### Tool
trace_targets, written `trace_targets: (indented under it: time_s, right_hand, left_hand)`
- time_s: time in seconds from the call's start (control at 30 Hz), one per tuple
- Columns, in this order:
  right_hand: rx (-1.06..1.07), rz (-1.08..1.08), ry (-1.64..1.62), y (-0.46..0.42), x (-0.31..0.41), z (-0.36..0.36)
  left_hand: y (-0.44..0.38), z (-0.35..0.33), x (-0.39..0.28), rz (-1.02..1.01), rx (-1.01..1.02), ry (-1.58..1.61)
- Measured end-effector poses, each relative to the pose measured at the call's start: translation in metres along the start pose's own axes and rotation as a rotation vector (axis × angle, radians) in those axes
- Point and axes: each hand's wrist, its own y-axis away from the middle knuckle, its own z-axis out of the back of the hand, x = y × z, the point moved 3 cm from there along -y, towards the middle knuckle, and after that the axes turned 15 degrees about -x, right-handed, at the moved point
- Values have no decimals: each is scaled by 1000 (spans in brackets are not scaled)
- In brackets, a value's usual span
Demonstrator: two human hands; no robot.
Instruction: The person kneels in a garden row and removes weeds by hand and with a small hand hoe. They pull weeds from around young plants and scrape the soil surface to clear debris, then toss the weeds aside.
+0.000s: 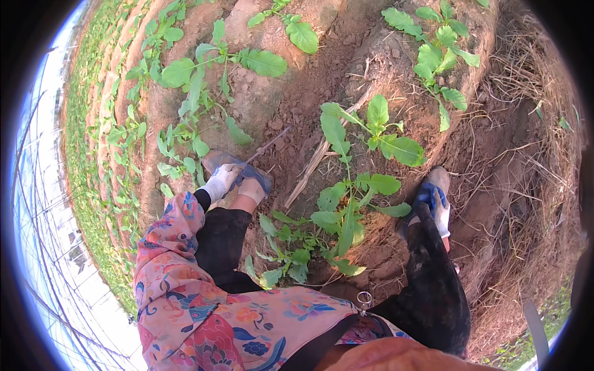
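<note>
My left hand (224,181), in a white and blue work glove, is closed around one end of a thin rod-like tool (271,143) beside my left shoe (222,159). The tool's far end points up and right over the soil. My right hand (436,206), in a similar glove, is down beside my right shoe (437,178), partly behind my leg; whether it holds anything cannot be told. Between my feet grow leafy green plants (345,222), with another plant (378,134) just beyond them.
A dry stalk (310,174) lies along the soil between my feet. More leafy plants (199,88) grow in rows at the left, others (436,55) at the upper right. Dry straw (524,185) covers the ground at the right. A structure of thin bars (41,199) stands at the far left.
</note>
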Motion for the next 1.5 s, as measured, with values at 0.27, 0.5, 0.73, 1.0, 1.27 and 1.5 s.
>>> trace_targets:
  time_s: [0.27, 0.5, 0.73, 1.0, 1.27, 1.5]
  right_hand:
    - [-20, 1, -173, -3, -18, -4]
    - [-97, -6, -259, 1, -6, -6]
    - [-48, -23, -265, 1, 7, -3]
    - [-53, -168, -430, -5, -17, -3]
    - [-53, -203, -465, -6, -28, -14]
    - [55, -268, -440, -22, -39, -11]
  left_hand:
    - [-61, -45, -62, 63, -188, 301]
    - [-166, -39, -200, 279, -82, 899]
    - [-206, -66, -255, 236, -134, 1049]
    - [-203, -64, -251, 293, 129, 1184]
    - [-114, -68, -249, 194, -369, 1399]
    - [-8, -35, -284, 126, -496, 1429]
